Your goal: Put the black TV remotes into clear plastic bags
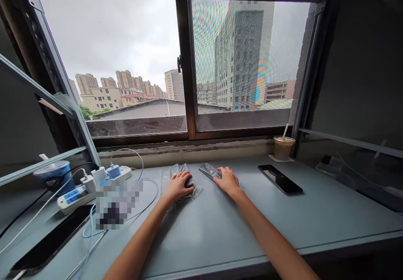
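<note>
Two bare forearms [267,229] reach across the grey desk [208,238] from five and seven o'clock. The left hand [179,186] lies over clear plastic bags [166,179], fingers curled, a small dark piece [189,182] showing in the space between thumb and fingers; whether it is gripped cannot be told. Ahead of the right hand [228,181] lies a dark, flat packet [208,170], its long axis running from ten to four o'clock, so that the four o'clock end meets the thumb and the rest points away at ten. This hand is the nearer, touching it with loosely bent fingers, though a firm pinch cannot be made out. From the left hand, the packet's far end sits near, at about two o'clock. A black phone [280,179] rests at three o'clock from the right hand, a drink cup [283,149] at two; a power strip [75,198] stands at nine from the left.
</note>
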A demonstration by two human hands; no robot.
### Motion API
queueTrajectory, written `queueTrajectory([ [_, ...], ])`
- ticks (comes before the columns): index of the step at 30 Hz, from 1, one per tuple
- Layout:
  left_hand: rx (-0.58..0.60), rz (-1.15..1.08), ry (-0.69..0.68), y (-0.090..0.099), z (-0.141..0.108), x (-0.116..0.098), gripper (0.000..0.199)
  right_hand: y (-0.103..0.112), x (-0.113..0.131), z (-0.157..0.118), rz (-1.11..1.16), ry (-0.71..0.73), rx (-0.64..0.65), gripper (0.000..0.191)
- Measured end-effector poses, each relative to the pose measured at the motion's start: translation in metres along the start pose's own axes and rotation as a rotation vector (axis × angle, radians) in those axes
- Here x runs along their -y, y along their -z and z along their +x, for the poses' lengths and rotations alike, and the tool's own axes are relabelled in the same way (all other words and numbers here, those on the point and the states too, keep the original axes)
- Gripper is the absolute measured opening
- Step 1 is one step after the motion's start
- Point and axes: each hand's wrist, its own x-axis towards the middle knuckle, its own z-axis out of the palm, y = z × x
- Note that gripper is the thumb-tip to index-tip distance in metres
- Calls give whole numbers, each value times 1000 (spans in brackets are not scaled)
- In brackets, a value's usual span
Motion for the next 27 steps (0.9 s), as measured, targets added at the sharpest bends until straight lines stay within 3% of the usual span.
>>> queueTrajectory([
  [8,43,78,235,14,-3,34,40,-1,-1,-1,31,138,110,48],
  [13,-1,139,266,15,-5,41,39,6,-5,4,37,86,149,48],
  [17,-34,73,155,14,-3,30,40,3,-14,10,47,111,178,54],
  [22,-65,-39,-125,10,-4,6,31,-6,-22,13,73,144,164,51],
  [27,-23,-59,-271,7,-12,-10,25,-12,-22,10,82,149,103,44],
])
